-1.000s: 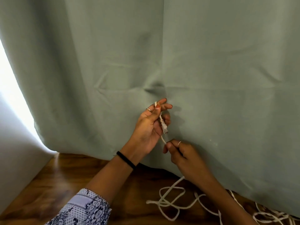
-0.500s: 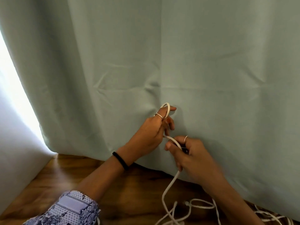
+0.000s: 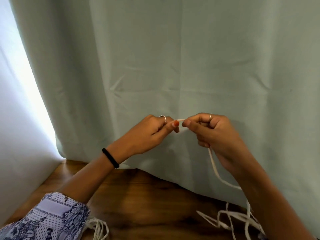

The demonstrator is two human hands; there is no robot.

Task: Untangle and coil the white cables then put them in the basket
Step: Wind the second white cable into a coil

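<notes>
Left hand (image 3: pixel 152 131) and right hand (image 3: pixel 210 130) were raised before green curtain (image 3: pixel 190 66), thumbs nearly meeting. Both pinched same white cable (image 3: pixel 214 168); short stretch showed between fingertips. Cable ran out below right hand, hung in loop past wrist, dropped to tangle (image 3: pixel 232 220) on wooden bench (image 3: pixel 147 205) at lower right. More white strands (image 3: pixel 98 229) lay beside patterned sleeve (image 3: pixel 52 219) at lower left.
</notes>
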